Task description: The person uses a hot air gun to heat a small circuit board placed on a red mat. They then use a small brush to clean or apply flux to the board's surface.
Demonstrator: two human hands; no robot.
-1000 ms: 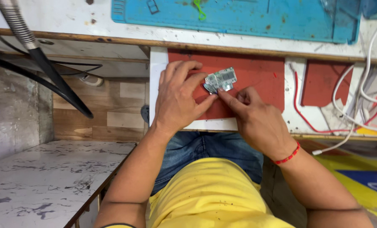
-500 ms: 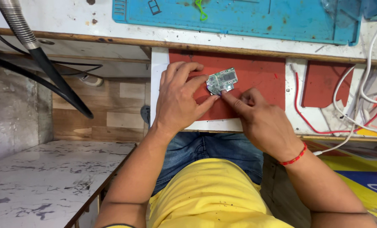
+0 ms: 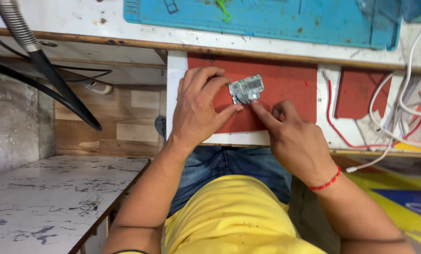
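Observation:
A small green-and-silver circuit board (image 3: 246, 89) lies on a red-brown mat (image 3: 286, 89) set in a white pull-out tray (image 3: 175, 94). My left hand (image 3: 201, 106) rests on the mat, its fingertips and thumb touching the board's left edge. My right hand (image 3: 293, 136) comes in from the lower right, its index finger pressing on the board's lower edge. A red thread is tied around the right wrist.
A blue work mat (image 3: 267, 19) lies on the white bench top above the tray. A second red-brown pad (image 3: 361, 94) sits to the right among red and white cables (image 3: 384, 122). A flexible metal hose (image 3: 17, 28) and black cables hang at left above a marbled shelf (image 3: 45, 197).
My right hand has shifted slightly and its index finger now presses the board's lower edge; the board and left hand stay almost in place.

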